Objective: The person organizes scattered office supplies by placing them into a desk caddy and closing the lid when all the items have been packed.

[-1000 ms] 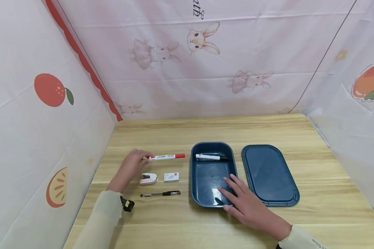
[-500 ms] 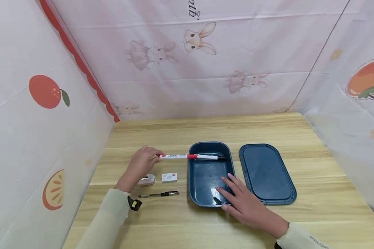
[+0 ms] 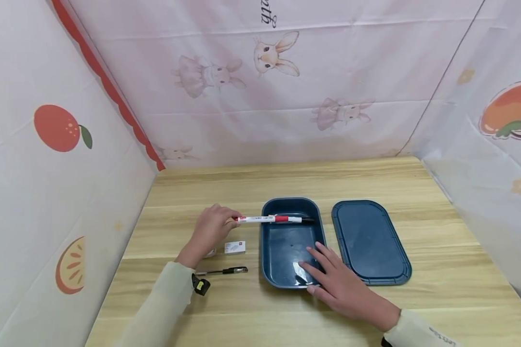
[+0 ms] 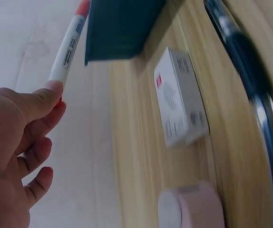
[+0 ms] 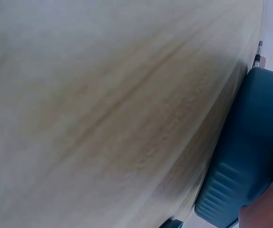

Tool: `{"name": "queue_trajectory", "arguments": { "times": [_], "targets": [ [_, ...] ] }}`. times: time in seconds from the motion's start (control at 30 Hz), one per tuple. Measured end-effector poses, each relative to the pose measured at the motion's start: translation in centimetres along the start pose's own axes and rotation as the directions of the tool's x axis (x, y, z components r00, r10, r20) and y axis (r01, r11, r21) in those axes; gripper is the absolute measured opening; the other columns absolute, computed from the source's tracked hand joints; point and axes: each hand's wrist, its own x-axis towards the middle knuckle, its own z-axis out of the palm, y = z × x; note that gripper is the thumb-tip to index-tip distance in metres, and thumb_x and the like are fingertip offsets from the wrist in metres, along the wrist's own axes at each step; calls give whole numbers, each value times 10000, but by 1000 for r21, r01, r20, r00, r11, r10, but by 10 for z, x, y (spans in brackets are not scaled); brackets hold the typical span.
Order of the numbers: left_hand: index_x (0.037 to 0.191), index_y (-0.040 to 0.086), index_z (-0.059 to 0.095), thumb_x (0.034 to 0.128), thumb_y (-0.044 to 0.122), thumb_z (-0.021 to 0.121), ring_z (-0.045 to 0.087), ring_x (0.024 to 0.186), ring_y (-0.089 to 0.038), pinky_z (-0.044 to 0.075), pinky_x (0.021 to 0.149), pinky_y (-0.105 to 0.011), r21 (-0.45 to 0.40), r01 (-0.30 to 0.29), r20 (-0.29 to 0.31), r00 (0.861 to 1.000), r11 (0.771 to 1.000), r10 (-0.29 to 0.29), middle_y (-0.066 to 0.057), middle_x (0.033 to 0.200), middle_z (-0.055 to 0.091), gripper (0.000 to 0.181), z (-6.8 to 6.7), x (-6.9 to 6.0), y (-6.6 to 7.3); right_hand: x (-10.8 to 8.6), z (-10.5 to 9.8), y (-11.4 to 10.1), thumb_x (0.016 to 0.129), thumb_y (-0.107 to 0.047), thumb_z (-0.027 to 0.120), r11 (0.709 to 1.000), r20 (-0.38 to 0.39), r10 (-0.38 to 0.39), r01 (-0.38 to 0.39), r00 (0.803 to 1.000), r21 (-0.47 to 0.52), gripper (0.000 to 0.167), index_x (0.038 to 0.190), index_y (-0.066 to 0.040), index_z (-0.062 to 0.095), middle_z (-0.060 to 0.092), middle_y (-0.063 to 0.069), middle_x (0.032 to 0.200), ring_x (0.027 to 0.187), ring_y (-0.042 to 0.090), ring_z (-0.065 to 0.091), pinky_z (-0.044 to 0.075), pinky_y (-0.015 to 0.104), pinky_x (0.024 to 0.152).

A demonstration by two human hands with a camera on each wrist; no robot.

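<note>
My left hand (image 3: 213, 225) pinches the tail end of a white marker with a red cap (image 3: 258, 219) between thumb and forefinger; the other fingers are loosely bent in the left wrist view. The marker's capped end reaches over the left rim of a blue plastic box (image 3: 265, 260). Below it, a white marker with a black cap (image 3: 307, 220) lies in the box, partly hidden. My right hand (image 3: 340, 284) rests on the box's near right edge, fingers extended over the inside.
A blue lid (image 3: 373, 243) lies right of the box. To its left are a small white carton (image 3: 235, 247) and a black gel pen (image 3: 226, 271). A pale pink stapler (image 4: 193, 206) sits near the carton, mostly hidden by my left hand in the head view.
My left hand has lifted the red-capped marker off the table and carried it right, bringing its cap over the box. The right hand stays on the box edge.
</note>
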Motion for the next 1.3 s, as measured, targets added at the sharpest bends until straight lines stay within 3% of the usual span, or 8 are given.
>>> {"name": "queue_trajectory", "arguments": {
  "times": [0.13, 0.43, 0.9, 1.3],
  "targets": [
    [1060, 285, 780, 885, 251, 789, 500, 796, -111, 391, 715, -306, -30, -7, -2, 1000, 1000, 7, 80, 1059, 757, 179, 2, 4, 10, 2, 0, -1, 1049, -527, 430, 1000, 4, -8, 8, 1000, 20, 537, 1555, -352, 379, 237, 48, 1675, 1568, 270, 70, 337, 623, 1130],
    [1075, 273, 781, 904, 308, 765, 524, 830, -113, 427, 743, -311, -3, -33, 19, 999, 999, 33, 79, 1078, 758, 175, 15, 14, 30, 3, -2, -1, 1048, -560, 398, 1000, 44, 18, -19, 999, 24, 528, 1548, -390, 372, 217, 31, 1681, 1570, 261, 44, 292, 626, 1159],
    [1097, 248, 777, 944, 376, 706, 492, 835, -123, 396, 730, -286, 73, -72, 49, 996, 995, 69, 76, 1062, 754, 213, 31, 27, 44, 2, -3, -3, 1045, -576, 387, 1000, 64, 22, -23, 998, 16, 544, 1553, -385, 365, 200, 21, 1687, 1571, 255, 27, 287, 618, 1164],
    [1102, 237, 778, 961, 378, 680, 452, 823, -135, 381, 724, -272, 140, -184, 38, 983, 973, 181, 77, 1038, 744, 222, 36, 36, 57, 3, -5, -2, 1053, -543, 402, 1000, 42, 7, -8, 999, 22, 529, 1540, -337, 415, 227, 42, 1676, 1569, 271, 44, 322, 631, 1136]
  ]
}}
